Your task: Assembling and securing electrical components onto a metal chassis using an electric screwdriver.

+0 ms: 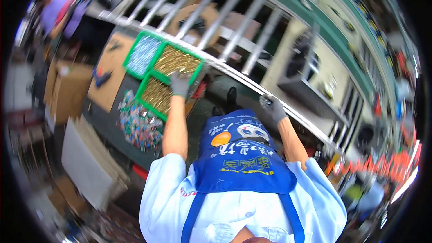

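My left hand, in a grey glove, reaches into a green bin of small brass-coloured metal pieces that look like screws. Its fingertips are among the pieces, and blur hides how they are bent. Next to it, a nearer green bin holds more brass-coloured pieces. Long silvery pieces fill a third compartment at the left. My right hand, gloved too, is closed around a small silvery thing beside the metal rail; its exact kind is not clear.
A pile of small multicoloured parts lies on the dark table near the bins. Brown board carries a red-and-blue tool. Ahead runs a roller conveyor with a grey metal tray. Cartons stand left; another person is far left.
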Action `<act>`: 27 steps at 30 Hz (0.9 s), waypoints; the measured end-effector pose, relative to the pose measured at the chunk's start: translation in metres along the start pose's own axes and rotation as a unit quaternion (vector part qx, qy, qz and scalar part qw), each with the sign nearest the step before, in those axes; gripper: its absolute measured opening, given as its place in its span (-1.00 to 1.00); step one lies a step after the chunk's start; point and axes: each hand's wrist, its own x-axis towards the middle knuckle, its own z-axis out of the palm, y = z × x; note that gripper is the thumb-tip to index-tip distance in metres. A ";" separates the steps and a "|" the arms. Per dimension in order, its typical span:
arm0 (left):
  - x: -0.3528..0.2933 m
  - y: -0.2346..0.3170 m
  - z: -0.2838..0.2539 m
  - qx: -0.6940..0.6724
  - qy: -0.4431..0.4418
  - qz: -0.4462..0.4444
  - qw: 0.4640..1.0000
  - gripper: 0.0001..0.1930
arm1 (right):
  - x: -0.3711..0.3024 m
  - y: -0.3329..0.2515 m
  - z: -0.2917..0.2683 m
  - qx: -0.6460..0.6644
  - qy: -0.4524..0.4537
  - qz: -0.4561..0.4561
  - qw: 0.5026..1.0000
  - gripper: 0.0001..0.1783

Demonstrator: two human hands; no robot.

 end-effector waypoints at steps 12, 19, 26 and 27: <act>-0.034 0.026 0.063 -0.290 -0.017 -0.178 0.940 -0.67 | -0.080 -0.014 -0.233 -0.064 0.283 -0.202 0.935 -0.81; -0.122 -0.053 0.194 -0.120 -0.138 -0.419 0.889 -0.78 | -0.091 -0.074 -0.330 -0.589 0.452 -0.268 0.614 -0.80; -0.234 -0.136 0.334 0.046 -0.169 -0.475 0.862 -0.80 | -0.065 -0.137 -0.353 -0.649 0.352 -0.313 0.597 -0.79; -0.246 -0.144 0.350 0.073 -0.189 -0.479 0.854 -0.79 | -0.059 -0.145 -0.355 -0.669 0.334 -0.306 0.589 -0.80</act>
